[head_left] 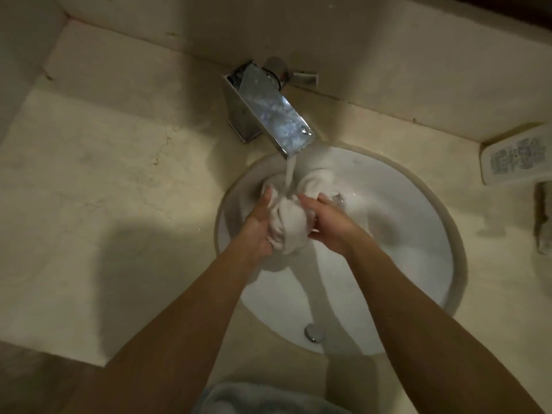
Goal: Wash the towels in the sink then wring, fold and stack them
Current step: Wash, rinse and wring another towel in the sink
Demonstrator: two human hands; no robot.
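- Left hand (257, 227) and right hand (328, 222): each grip clamped on the bunched towel (288, 222), held in the sink (418, 264) under the tap (268, 115).
- Risk: stream striking the wad may splash onto the worktop (104, 174).
- Risk: bunched folds may go unrinsed.

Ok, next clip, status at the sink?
Left hand and right hand both gripping the bunched white towel. Towel under running water from the faucet, inside the basin. Nothing in the way.
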